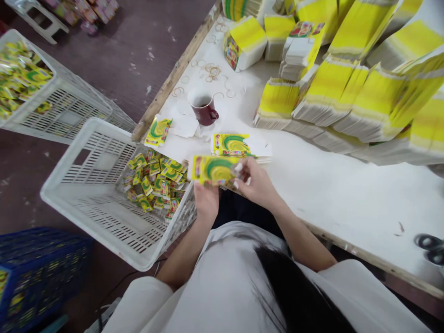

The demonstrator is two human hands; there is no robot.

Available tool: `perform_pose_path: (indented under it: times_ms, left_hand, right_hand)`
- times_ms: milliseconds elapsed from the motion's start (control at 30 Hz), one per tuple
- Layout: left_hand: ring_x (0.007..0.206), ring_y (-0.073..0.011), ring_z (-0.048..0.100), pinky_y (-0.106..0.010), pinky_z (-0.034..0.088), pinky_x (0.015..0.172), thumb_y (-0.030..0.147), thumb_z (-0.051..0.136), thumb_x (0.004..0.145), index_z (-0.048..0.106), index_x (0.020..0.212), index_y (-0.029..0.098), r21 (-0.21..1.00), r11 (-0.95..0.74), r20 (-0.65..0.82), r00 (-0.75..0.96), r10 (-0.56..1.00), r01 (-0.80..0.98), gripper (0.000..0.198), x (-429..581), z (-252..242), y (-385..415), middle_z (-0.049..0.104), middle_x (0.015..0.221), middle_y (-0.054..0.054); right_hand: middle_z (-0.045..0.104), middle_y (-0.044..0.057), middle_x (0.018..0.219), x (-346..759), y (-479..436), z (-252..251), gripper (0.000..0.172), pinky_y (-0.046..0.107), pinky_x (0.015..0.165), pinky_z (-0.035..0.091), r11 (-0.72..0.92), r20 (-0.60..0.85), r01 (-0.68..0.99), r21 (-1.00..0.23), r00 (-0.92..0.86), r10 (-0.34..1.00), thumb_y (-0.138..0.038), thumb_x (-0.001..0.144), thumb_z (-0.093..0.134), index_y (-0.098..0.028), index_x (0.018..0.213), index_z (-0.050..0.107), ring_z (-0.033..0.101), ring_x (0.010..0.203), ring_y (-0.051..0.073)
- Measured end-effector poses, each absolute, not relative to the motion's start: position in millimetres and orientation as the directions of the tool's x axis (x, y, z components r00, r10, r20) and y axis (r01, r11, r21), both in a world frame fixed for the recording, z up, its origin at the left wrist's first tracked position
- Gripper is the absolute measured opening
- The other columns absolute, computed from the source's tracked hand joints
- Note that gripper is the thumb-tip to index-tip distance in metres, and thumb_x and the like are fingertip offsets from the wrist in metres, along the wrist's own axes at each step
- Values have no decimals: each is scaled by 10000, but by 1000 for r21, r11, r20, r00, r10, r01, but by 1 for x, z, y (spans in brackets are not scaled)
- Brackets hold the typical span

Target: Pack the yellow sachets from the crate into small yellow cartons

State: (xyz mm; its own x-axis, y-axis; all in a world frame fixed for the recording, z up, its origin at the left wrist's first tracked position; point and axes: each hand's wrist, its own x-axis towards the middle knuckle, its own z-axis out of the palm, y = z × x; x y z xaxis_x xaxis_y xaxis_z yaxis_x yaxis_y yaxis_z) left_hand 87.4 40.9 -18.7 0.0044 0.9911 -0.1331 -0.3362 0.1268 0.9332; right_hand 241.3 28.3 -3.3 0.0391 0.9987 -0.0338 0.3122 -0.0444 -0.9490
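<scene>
Between my two hands is a yellow and green printed card box [217, 169], slightly blurred, held above the table's near edge. My left hand [206, 199] grips its lower left side with the thumb on the front. My right hand [255, 182] pinches its right end, the fingers curled and partly hidden. Just behind it, a small pile of similar flat printed boxes [232, 144] lies on the white table [347, 189]. Another printed packet [158, 131] rests at the table's left corner. Many small yellow and green packets [159, 182] fill the bottom of a white plastic crate [100, 194] to my left.
A maroon mug [204, 108] stands on the table near scattered rubber bands [211, 71]. Stacks of yellow and white cards [333, 92] cover the back right. Scissors [430, 247] lie at the right edge. Another filled white crate [65, 111] and a blue crate [41, 268] stand left.
</scene>
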Motion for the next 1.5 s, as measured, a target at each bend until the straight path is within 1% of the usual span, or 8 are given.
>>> perform_pose_path:
  times_ms: [233,433,600,800,1033,1200,1333,1500]
  left_hand:
    - [664,-178,556,-331,520,647,906,155,787,600,934,249,895,65,-106,-69,992,-441,807,102,2,48,528,743,-30]
    - [868,-222,646,-339,561,738,943,434,679,637,937,265,954,97,-111,-33,993,-283,754,97,-8,50,648,839,-46]
    - [797,-174,699,-324,582,801,587,822,677,664,784,228,946,106,-151,-128,980,-306,406,88,-14,46,724,796,8]
    - [1021,-308,722,-483,555,945,844,627,659,737,994,217,935,192,-142,179,974,-300,719,47,1,69,765,1062,-116]
    - [1212,-356,616,-485,484,1033,451,909,583,495,1373,221,915,-98,-146,546,825,391,921,40,22,59,651,1294,-141]
    - [1028,-284,685,-392,551,861,336,780,739,389,1379,211,803,-246,-17,432,902,543,760,66,13,37,671,1135,-101]
    - [1071,-278,680,-379,556,849,313,738,764,340,1358,226,731,-418,124,498,858,539,720,73,3,29,631,1217,-116]
    - [927,-239,707,-334,549,762,266,725,714,390,1238,256,752,-393,81,517,852,529,622,73,5,32,664,1100,-53]
  right_hand:
    - [550,-10,884,204,3,4,423,286,712,488,-34,-16,-98,-995,-179,984,-359,799,739,-236,1058,429,552,771,145]
    - [579,-17,834,216,12,1,363,268,656,453,1,-5,109,-994,-49,999,-365,831,708,-220,1122,547,519,699,143]
    - [682,26,853,240,19,5,105,313,715,493,124,131,246,-961,14,991,-266,897,595,-215,947,672,600,761,178]
    - [702,54,907,263,18,11,241,403,825,517,297,346,532,-793,-9,938,-203,961,529,-296,973,752,613,881,220]
    - [693,6,1024,256,9,9,210,542,1199,293,445,419,587,-677,-189,888,-269,963,552,-377,1044,712,585,1106,236]
    - [475,127,1485,240,8,-6,665,570,1148,383,204,250,186,-961,272,929,-469,874,664,-265,1458,421,446,1381,336]
    - [637,116,1343,233,11,-6,606,484,1029,518,-153,-157,-318,-936,-15,988,-523,852,685,-231,1362,534,616,1222,308]
    - [655,92,1340,233,11,-6,632,451,1079,482,-164,-157,-304,-938,-46,987,-564,810,728,-232,1328,585,600,1255,288]
